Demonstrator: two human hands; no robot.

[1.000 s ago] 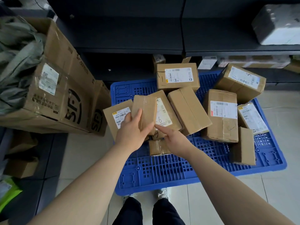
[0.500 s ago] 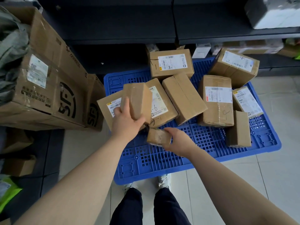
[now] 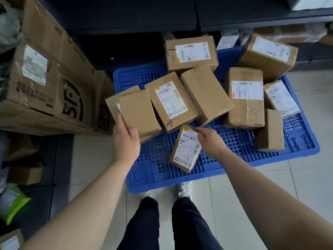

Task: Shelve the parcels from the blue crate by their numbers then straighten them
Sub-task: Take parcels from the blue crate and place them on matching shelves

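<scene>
Head view looks down on the blue crate (image 3: 155, 165), which lies on the tiled floor (image 3: 270, 186) with brown parcels (image 3: 245, 98) heaped over it; the left hand (image 3: 126, 139) grips a plain brown parcel (image 3: 138, 110) by its near end, thumb up along the left edge and fingers hidden beneath, holding it over the crate's left end; the right hand (image 3: 211, 141) pinches the upper corner of a small parcel (image 3: 187, 150) marked 1-7, which hangs tilted above the near part of the crate; just beyond it lies a parcel marked 1-6 (image 3: 171, 100), label up; large printed cartons (image 3: 54, 83) stand to the left of the crate; a dark shelf (image 3: 135, 20) runs behind.
</scene>
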